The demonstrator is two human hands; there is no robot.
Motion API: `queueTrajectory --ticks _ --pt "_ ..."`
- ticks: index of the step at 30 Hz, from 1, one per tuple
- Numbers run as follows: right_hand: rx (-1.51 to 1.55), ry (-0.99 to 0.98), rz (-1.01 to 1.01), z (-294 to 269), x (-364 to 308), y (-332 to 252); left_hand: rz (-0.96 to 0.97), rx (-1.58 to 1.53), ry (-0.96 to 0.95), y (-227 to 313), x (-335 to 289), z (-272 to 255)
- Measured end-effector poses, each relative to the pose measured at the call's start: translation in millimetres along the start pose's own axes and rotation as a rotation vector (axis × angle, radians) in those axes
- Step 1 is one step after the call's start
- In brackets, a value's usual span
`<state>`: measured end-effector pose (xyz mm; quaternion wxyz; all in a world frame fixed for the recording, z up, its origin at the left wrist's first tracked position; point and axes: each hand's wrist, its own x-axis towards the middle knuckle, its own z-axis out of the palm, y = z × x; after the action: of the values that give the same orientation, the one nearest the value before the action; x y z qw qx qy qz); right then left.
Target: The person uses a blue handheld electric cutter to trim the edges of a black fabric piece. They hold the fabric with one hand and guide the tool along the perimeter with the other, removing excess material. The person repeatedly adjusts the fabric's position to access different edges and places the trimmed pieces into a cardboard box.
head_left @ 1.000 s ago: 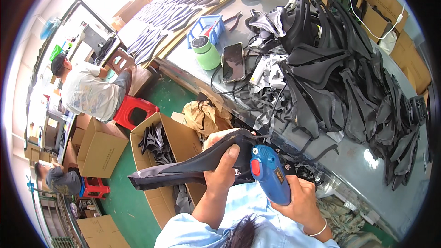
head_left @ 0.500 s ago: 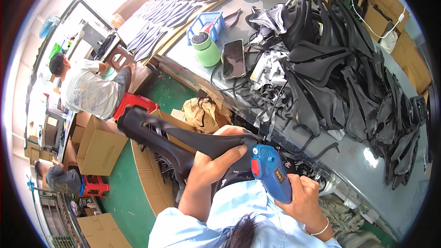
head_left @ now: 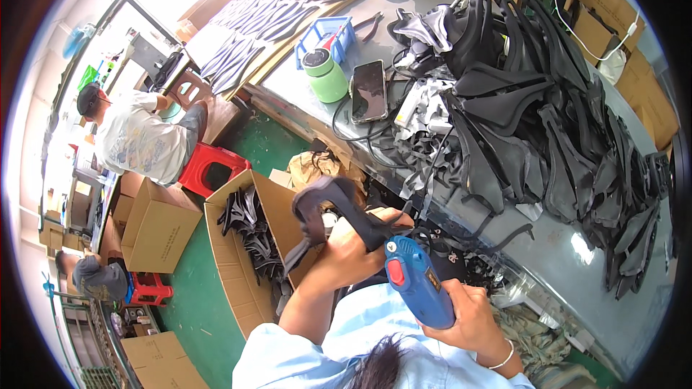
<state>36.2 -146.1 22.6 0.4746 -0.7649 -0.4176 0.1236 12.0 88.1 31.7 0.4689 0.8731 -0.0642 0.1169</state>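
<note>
My left hand (head_left: 352, 258) grips a black, glossy moulded saddle-shaped cover (head_left: 308, 205) in front of my body. An open slot runs through the cover, and part of it is hidden behind my fingers. In my right hand (head_left: 470, 320) is a blue cordless power cutter (head_left: 422, 284) with a red button and a small display. Its head points up toward the end of the cover beside my left fingers. Whether the cutter's tip touches the cover I cannot tell.
A metal table (head_left: 569, 245) holds a big heap of black covers (head_left: 504, 101), grey scraps (head_left: 425, 112), a phone (head_left: 369, 91), a green jar (head_left: 324, 78) and a blue basket (head_left: 337, 32). An open carton (head_left: 234, 274) of black pieces stands on my left. Two people sit working farther left.
My left hand has turned the cover, so its long end no longer stretches left over the carton. The cutter has shifted slightly left and down, still in my right hand.
</note>
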Motion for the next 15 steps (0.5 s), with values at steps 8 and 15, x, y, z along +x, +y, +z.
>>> queueTrajectory --ticks 8,15 --pt "0.153 -0.055 0.043 -6.6 4.7 -14.5 0.226 0.211 0.07 -11.9 -2.4 25.0" --pt "0.167 -0.043 0.01 -13.9 8.2 -19.4 -0.142 -0.042 -0.111 -17.4 -14.1 41.4"
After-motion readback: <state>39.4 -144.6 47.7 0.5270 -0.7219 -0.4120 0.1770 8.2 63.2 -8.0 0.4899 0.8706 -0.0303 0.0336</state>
